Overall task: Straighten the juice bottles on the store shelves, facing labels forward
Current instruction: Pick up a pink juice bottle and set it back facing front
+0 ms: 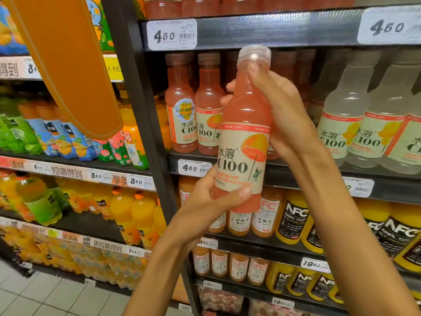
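Pink plastic C100 juice bottle (242, 142), full, centre frame: left hand (205, 201) grips base, right hand (280, 110) wraps neck, label forward.

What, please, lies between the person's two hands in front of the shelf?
In the head view, the pink C100 bottle spans it: the right hand grips its neck, the left hand its base.
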A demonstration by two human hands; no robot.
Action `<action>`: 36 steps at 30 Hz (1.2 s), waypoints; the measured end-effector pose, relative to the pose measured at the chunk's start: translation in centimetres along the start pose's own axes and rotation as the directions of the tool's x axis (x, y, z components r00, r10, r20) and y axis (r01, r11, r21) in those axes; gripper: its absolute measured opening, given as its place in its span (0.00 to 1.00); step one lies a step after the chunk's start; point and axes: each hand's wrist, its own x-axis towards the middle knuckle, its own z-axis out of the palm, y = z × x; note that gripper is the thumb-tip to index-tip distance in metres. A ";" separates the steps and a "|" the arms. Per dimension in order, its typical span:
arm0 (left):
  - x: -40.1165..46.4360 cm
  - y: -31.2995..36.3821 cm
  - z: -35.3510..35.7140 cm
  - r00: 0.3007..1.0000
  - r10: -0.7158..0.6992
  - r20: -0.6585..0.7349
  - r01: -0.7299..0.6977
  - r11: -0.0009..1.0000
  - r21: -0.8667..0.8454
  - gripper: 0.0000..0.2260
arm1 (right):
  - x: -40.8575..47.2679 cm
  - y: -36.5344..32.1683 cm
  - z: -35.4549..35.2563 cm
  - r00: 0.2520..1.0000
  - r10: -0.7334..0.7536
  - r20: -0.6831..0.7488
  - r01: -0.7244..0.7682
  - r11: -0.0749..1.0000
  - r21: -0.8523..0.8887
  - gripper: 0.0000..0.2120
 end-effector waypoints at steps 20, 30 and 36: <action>3.1 -1.8 -1.5 0.972 0.229 -0.056 -0.200 0.925 0.324 0.31 | -2.5 1.6 -3.3 0.927 -0.114 0.358 0.108 0.993 0.038 0.33; 1.6 -2.6 0.7 0.979 0.187 -0.076 -0.182 0.981 0.073 0.27 | -1.6 1.5 -2.1 0.995 -0.049 0.088 0.051 0.998 -0.022 0.12; 2.0 -2.2 1.1 0.978 0.150 -0.148 -0.155 0.988 -0.017 0.28 | -0.7 1.0 -2.0 0.997 0.012 0.077 -0.007 0.999 -0.054 0.15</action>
